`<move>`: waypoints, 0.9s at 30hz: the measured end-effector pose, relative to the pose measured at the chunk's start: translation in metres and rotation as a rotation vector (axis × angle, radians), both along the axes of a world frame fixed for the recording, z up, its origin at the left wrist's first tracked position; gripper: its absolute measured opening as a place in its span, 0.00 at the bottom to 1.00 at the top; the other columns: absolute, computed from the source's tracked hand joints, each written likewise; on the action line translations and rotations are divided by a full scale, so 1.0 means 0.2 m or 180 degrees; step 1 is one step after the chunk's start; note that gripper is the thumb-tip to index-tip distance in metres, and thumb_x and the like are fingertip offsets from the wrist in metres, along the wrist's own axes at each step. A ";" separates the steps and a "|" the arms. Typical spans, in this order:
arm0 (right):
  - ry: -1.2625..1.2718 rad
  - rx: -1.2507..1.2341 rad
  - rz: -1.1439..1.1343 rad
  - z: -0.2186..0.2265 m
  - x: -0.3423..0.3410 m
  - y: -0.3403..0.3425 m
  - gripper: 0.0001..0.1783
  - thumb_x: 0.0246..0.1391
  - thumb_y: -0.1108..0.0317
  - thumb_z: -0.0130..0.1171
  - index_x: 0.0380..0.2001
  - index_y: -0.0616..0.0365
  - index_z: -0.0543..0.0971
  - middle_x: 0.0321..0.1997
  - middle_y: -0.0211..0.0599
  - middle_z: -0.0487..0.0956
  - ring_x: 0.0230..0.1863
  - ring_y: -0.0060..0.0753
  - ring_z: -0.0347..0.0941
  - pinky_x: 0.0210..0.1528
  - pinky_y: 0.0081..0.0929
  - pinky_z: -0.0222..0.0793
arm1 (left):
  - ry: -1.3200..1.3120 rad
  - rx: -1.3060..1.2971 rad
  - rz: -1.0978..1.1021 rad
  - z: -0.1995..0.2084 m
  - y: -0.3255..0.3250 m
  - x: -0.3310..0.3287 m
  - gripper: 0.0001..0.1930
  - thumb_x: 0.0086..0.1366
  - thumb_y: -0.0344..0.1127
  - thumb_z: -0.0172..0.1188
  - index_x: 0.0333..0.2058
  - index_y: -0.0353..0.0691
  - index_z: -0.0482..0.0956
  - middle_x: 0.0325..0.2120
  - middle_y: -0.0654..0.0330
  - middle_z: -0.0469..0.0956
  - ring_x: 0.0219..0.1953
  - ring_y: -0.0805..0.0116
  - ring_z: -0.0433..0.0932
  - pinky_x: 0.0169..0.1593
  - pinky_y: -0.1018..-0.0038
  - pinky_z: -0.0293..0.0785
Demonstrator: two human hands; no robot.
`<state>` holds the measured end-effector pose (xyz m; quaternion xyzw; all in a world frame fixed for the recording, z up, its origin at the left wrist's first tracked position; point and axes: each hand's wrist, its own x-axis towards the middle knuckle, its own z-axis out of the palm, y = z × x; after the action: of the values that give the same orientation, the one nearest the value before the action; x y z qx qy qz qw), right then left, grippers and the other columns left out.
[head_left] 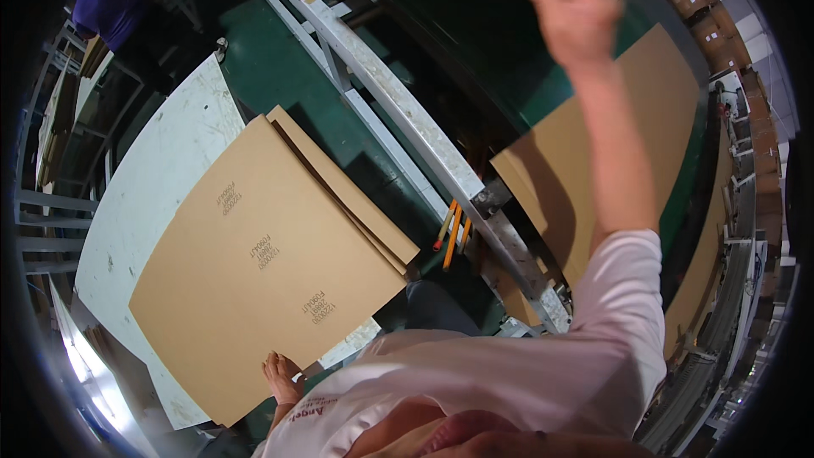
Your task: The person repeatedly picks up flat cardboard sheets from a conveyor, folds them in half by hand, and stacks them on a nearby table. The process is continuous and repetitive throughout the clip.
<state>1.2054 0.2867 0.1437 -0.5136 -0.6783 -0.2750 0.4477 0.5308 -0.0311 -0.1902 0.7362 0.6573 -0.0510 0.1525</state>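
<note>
Dim periphery | glare lower left | shadow on right cardboard (649, 119) | hands (579, 17): right motion-blurred | rim bent (corners black)

A purple-clad co-worker (110, 7) stands at ten o'clock; brown cartons (716, 39) pile up at two; orange rods (452, 244) lie just off centre, toward four o'clock.

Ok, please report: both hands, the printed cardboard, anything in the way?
Left hand at edge of printed cardboard. Right hand raised, blurred; grip unclear. Cardboard lies on white table. Metal rail between table and green surface.
</note>
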 end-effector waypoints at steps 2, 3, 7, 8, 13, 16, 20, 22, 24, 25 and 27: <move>-0.0143 0.0870 0.0321 0.32 0.00 -0.08 0.16 0.54 0.57 0.64 0.38 0.57 0.79 0.31 0.37 0.79 0.30 0.33 0.74 0.33 0.29 0.68 | 0.0264 -0.0099 0.0131 0.01 -0.07 -0.02 0.41 0.37 0.35 0.74 0.54 0.34 0.68 0.58 0.46 0.62 0.63 0.45 0.58 0.68 0.50 0.50; 0.0041 0.0798 0.0258 0.47 0.06 -0.20 0.19 0.54 0.56 0.64 0.42 0.57 0.76 0.36 0.37 0.76 0.36 0.33 0.71 0.38 0.30 0.65 | 0.0029 0.0239 -0.0257 -0.07 -0.02 -0.06 0.41 0.38 0.36 0.74 0.54 0.34 0.67 0.58 0.46 0.62 0.63 0.45 0.58 0.68 0.50 0.49; 0.2074 -0.0384 0.0308 0.51 0.27 -0.33 0.35 0.54 0.52 0.64 0.59 0.58 0.64 0.59 0.37 0.65 0.58 0.35 0.59 0.59 0.34 0.54 | -0.0045 0.0200 -0.0276 -0.13 0.01 -0.06 0.41 0.38 0.35 0.73 0.54 0.33 0.68 0.58 0.45 0.62 0.62 0.45 0.58 0.68 0.51 0.49; 0.2575 -0.0703 0.0247 0.41 0.31 -0.32 0.39 0.54 0.51 0.64 0.63 0.59 0.61 0.64 0.37 0.63 0.63 0.35 0.57 0.64 0.35 0.51 | -0.0081 0.0214 -0.0250 -0.10 0.04 -0.03 0.41 0.38 0.35 0.73 0.54 0.33 0.67 0.58 0.45 0.62 0.63 0.45 0.58 0.68 0.51 0.49; 0.3220 -0.1051 0.0288 -0.04 0.20 -0.19 0.41 0.57 0.50 0.61 0.62 0.72 0.63 0.67 0.47 0.64 0.66 0.36 0.59 0.67 0.37 0.54 | -0.0087 0.0178 -0.0075 0.00 0.02 0.03 0.38 0.38 0.32 0.73 0.52 0.33 0.70 0.57 0.47 0.65 0.63 0.49 0.59 0.68 0.52 0.49; 0.3334 -0.0791 0.0828 0.17 -0.04 -0.12 0.41 0.57 0.49 0.60 0.59 0.78 0.64 0.66 0.52 0.63 0.66 0.38 0.60 0.66 0.37 0.56 | -0.0215 0.0431 -0.0114 0.04 0.03 0.03 0.31 0.41 0.29 0.68 0.48 0.34 0.73 0.55 0.48 0.67 0.61 0.49 0.62 0.67 0.52 0.51; 0.3299 -0.0824 0.0971 0.52 -0.48 -0.23 0.43 0.57 0.48 0.60 0.58 0.81 0.64 0.65 0.55 0.63 0.65 0.41 0.61 0.65 0.37 0.58 | -0.0315 0.0949 -0.0355 -0.05 0.01 -0.02 0.28 0.42 0.28 0.65 0.47 0.34 0.72 0.53 0.48 0.68 0.59 0.50 0.64 0.65 0.52 0.55; 0.3104 -0.0798 0.1107 0.57 -0.72 -0.36 0.42 0.58 0.48 0.59 0.58 0.79 0.65 0.65 0.53 0.64 0.64 0.40 0.61 0.64 0.37 0.59 | -0.0364 0.0828 -0.0311 0.01 0.01 -0.01 0.29 0.41 0.28 0.65 0.47 0.34 0.72 0.53 0.48 0.69 0.59 0.50 0.64 0.64 0.53 0.56; 0.3483 -0.1008 0.1533 0.61 -1.00 -0.51 0.38 0.59 0.50 0.58 0.58 0.77 0.65 0.64 0.51 0.65 0.64 0.39 0.62 0.64 0.38 0.60 | -0.0470 0.0821 -0.0269 -0.03 -0.01 -0.01 0.31 0.41 0.29 0.66 0.48 0.33 0.71 0.54 0.48 0.68 0.59 0.50 0.64 0.64 0.55 0.56; 0.3696 -0.1133 0.1743 0.61 -1.14 -0.57 0.37 0.60 0.51 0.58 0.58 0.75 0.66 0.64 0.49 0.66 0.64 0.38 0.62 0.64 0.38 0.61 | -0.0461 0.0841 -0.0281 -0.01 -0.02 -0.02 0.31 0.41 0.30 0.67 0.48 0.32 0.71 0.54 0.48 0.68 0.59 0.50 0.64 0.64 0.55 0.57; 0.3900 -0.1261 0.2046 0.56 -1.42 -0.66 0.33 0.61 0.53 0.56 0.58 0.72 0.66 0.63 0.46 0.67 0.63 0.36 0.64 0.63 0.38 0.62 | -0.0417 0.0973 -0.0339 -0.03 -0.03 -0.03 0.31 0.42 0.32 0.67 0.49 0.33 0.71 0.55 0.48 0.67 0.59 0.50 0.63 0.64 0.56 0.57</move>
<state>0.9213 0.1541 0.2558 -0.4221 -0.4601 0.3362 0.7051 0.5240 -0.0374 -0.1964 0.7863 0.6062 0.0897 0.0784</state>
